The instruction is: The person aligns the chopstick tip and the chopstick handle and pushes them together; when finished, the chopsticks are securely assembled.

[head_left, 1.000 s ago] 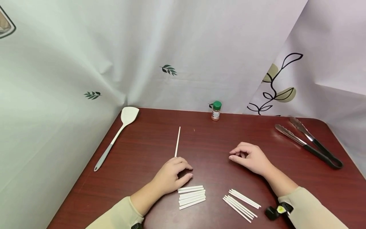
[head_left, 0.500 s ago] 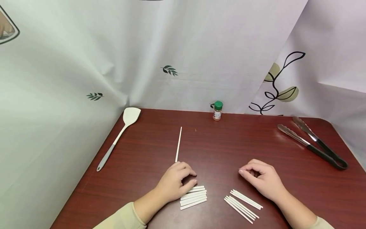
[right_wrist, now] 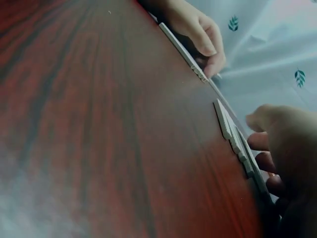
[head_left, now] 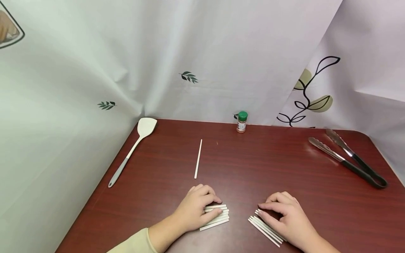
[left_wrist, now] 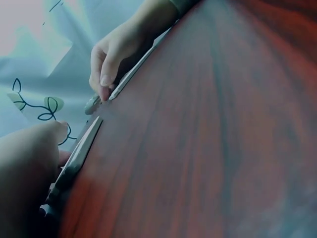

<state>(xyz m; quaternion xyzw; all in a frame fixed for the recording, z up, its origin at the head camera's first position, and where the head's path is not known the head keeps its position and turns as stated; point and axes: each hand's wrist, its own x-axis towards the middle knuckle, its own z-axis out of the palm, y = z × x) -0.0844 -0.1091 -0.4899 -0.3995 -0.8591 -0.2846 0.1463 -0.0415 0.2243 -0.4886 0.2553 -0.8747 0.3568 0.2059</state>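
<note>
Thumb parted from bent fingers, gripping nothing, the left hand lay over white sticks nearer the person than the lone stick; the right hand, likewise, over a second group, nearer and right of it. A turner lay left of the lone stick, serving tongs right

The head view looks forward and down from above the table; both wrist views, tilted, skim close over it, sharing left hand and right hand
</note>
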